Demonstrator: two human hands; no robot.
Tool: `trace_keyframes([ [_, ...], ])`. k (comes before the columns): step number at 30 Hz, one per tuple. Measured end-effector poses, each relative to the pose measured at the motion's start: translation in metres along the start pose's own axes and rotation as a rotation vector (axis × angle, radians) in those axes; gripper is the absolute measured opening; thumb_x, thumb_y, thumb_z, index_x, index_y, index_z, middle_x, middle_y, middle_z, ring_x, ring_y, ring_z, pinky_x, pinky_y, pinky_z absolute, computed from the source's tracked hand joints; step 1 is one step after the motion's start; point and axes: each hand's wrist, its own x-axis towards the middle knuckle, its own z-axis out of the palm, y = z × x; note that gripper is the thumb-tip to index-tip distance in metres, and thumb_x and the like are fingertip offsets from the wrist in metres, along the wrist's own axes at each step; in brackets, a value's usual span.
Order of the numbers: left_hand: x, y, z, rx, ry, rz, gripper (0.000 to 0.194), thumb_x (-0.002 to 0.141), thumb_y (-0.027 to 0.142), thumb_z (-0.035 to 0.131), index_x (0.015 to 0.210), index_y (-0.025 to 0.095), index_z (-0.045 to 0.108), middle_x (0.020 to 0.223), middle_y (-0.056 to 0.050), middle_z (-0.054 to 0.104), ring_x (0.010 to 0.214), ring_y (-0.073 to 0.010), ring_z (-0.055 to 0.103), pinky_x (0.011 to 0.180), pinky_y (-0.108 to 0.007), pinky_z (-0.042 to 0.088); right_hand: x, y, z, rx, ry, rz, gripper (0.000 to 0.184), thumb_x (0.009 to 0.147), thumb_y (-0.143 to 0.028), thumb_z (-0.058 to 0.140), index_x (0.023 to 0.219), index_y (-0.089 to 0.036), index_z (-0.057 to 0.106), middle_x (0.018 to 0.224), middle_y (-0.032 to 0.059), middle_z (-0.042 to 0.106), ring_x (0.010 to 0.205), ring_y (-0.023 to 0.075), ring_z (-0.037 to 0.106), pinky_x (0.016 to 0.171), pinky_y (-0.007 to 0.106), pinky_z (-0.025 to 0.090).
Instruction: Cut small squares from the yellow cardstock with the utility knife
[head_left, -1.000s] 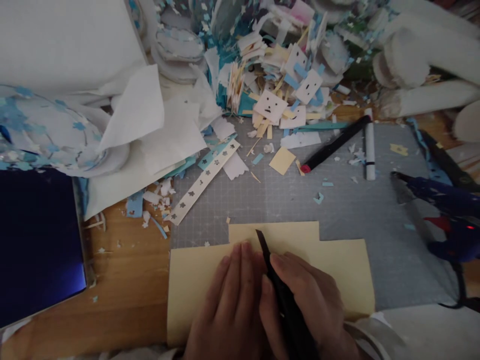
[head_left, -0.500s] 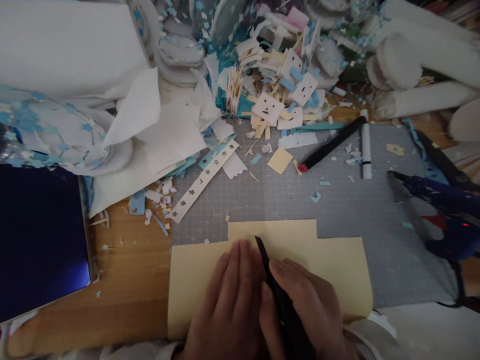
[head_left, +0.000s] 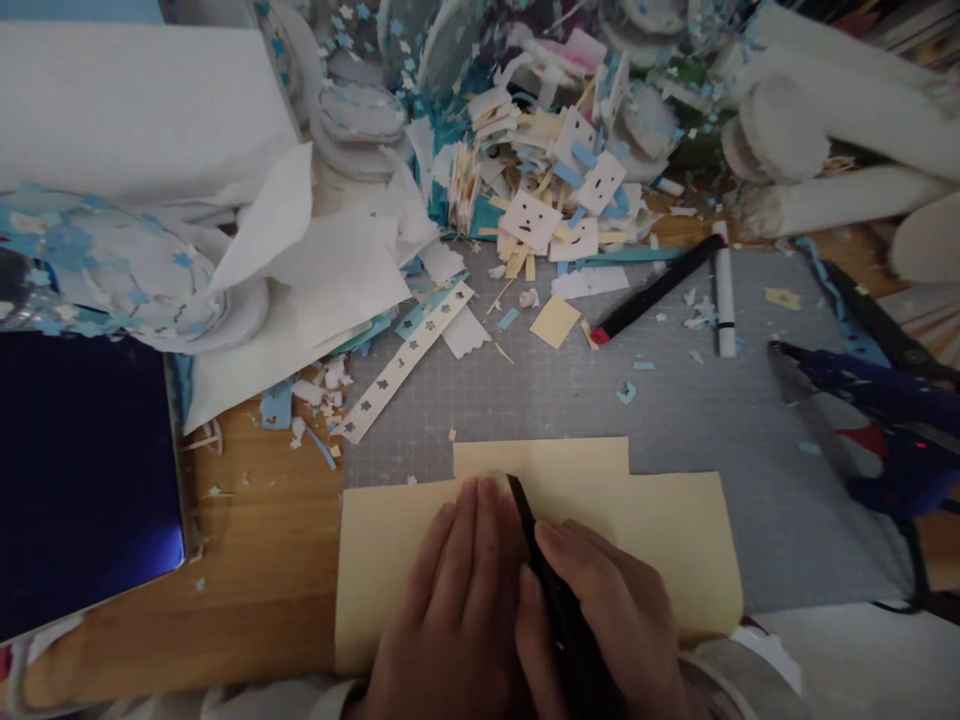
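A pale yellow sheet of paper (head_left: 667, 530) lies at the near edge of a grey cutting mat (head_left: 675, 410). My left hand (head_left: 457, 600) rests flat on the sheet, fingers stretched out together. My right hand (head_left: 615, 620) is closed around a black craft knife (head_left: 547, 580), gripped like a pen. The knife's tip touches the paper just right of my left fingertips, below the sheet's raised tab.
A heap of paper scraps and small square paper faces (head_left: 532, 215) fills the far side. A punched paper strip (head_left: 409, 360), a black pen (head_left: 652, 290) and a white marker (head_left: 724, 290) lie on the mat. A blue glue gun (head_left: 885, 420) sits right; a dark screen (head_left: 82, 480) left.
The knife tip has slid a little toward me along the paper. Both hands otherwise hold their places; the camera view has shifted slightly.
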Motion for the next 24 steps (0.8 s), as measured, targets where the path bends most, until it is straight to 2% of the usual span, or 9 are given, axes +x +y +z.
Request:
trace_keyframes([
  [4, -0.001, 0.000, 0.000, 0.001, -0.008, 0.011, 0.042, 0.095, 0.014, 0.027, 0.115, 0.000, 0.060, 0.122, -0.019, 0.061, 0.119, -0.0285, 0.052, 0.108, -0.038, 0.027, -0.001, 0.001, 0.004, -0.020, 0.012, -0.032, 0.011, 0.074, -0.013, 0.044, 0.075, -0.022, 0.049, 0.058, 0.0012, 0.063, 0.050, 0.0180, 0.061, 0.045, 0.029, 0.048],
  [7, -0.002, 0.001, 0.000, 0.001, -0.014, 0.004, 0.041, 0.095, 0.014, 0.027, 0.117, 0.000, 0.059, 0.124, -0.019, 0.060, 0.120, -0.0283, 0.051, 0.110, -0.037, 0.025, -0.007, 0.003, 0.010, 0.023, 0.182, -0.079, 0.013, 0.076, -0.014, 0.044, 0.084, -0.022, 0.051, 0.060, 0.0012, 0.063, 0.050, 0.0171, 0.059, 0.047, 0.029, 0.048],
  [9, -0.003, 0.001, 0.001, 0.015, -0.013, 0.005, 0.042, 0.094, 0.014, 0.028, 0.118, -0.001, 0.058, 0.125, -0.020, 0.059, 0.121, -0.0287, 0.051, 0.110, -0.038, 0.025, -0.015, 0.008, 0.012, 0.056, 0.232, -0.066, 0.015, 0.080, -0.019, 0.047, 0.092, -0.022, 0.054, 0.068, 0.0028, 0.065, 0.056, 0.0179, 0.061, 0.051, 0.029, 0.051],
  [11, -0.004, 0.002, 0.002, 0.027, -0.021, 0.002, 0.043, 0.095, 0.020, 0.030, 0.121, -0.001, 0.057, 0.127, -0.022, 0.058, 0.123, -0.0295, 0.049, 0.111, -0.039, 0.024, -0.022, 0.015, 0.010, 0.079, 0.220, 0.004, 0.022, 0.082, -0.027, 0.055, 0.102, -0.022, 0.057, 0.081, 0.0054, 0.067, 0.066, 0.0201, 0.064, 0.055, 0.031, 0.054],
  [13, -0.006, 0.002, 0.002, 0.021, -0.045, -0.010, 0.050, 0.095, 0.035, 0.035, 0.124, 0.000, 0.055, 0.130, -0.023, 0.056, 0.126, -0.0298, 0.048, 0.113, -0.039, 0.022, -0.028, 0.026, 0.006, 0.160, 0.260, 0.116, 0.026, 0.081, -0.029, 0.061, 0.106, -0.024, 0.058, 0.087, 0.0053, 0.065, 0.071, 0.0208, 0.063, 0.054, 0.030, 0.055],
  [16, -0.009, -0.001, 0.002, -0.003, -0.073, -0.011, 0.063, 0.090, 0.053, 0.043, 0.128, 0.003, 0.052, 0.134, -0.022, 0.054, 0.129, -0.0292, 0.044, 0.115, -0.038, 0.019, -0.029, 0.039, 0.002, 0.378, 0.333, 0.258, 0.015, 0.083, -0.026, 0.059, 0.099, -0.026, 0.058, 0.084, 0.0029, 0.060, 0.068, 0.0185, 0.060, 0.049, 0.027, 0.053],
  [20, -0.012, -0.005, -0.001, -0.072, -0.049, 0.005, 0.058, 0.088, 0.047, 0.050, 0.126, 0.004, 0.055, 0.136, -0.021, 0.052, 0.132, -0.0310, 0.042, 0.113, -0.040, 0.025, -0.029, 0.045, 0.004, 0.524, 0.367, 0.314, 0.015, 0.081, -0.030, 0.063, 0.094, -0.023, 0.059, 0.080, 0.0020, 0.060, 0.063, 0.0164, 0.058, 0.045, 0.026, 0.051],
  [24, -0.012, -0.006, -0.005, -0.109, -0.027, 0.024, 0.042, 0.091, 0.032, 0.048, 0.120, 0.004, 0.059, 0.132, -0.018, 0.056, 0.130, -0.0315, 0.044, 0.109, -0.042, 0.034, -0.033, 0.042, 0.006, 0.549, 0.307, 0.322, 0.019, 0.082, -0.028, 0.064, 0.099, -0.024, 0.059, 0.078, 0.0012, 0.062, 0.056, 0.0160, 0.057, 0.043, 0.028, 0.050],
])
